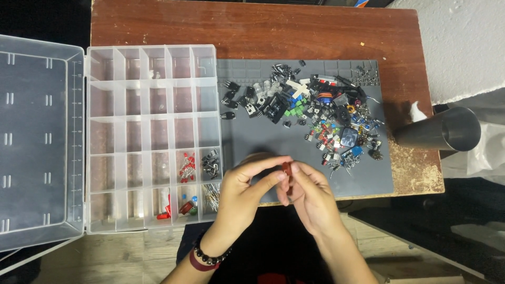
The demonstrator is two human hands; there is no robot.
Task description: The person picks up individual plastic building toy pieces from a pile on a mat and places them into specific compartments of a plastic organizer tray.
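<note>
Red blocky part (286,169), maybe plastic.

The single head-worn camera looks almost straight down from above and fairly near, taking in the wooden table (252,31), the open compartment box (152,137) at left and floor below.

Worn reddish-brown wooden table (252,31) carries a grey rubber work mat (273,142), clear plastic compartment organiser box (152,137), and dark metal tumbler (439,134).

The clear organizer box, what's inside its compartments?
In the organizer box, most compartments look empty. Lower right ones hold red LEDs, black parts, thin leaded parts and red pieces.
</note>
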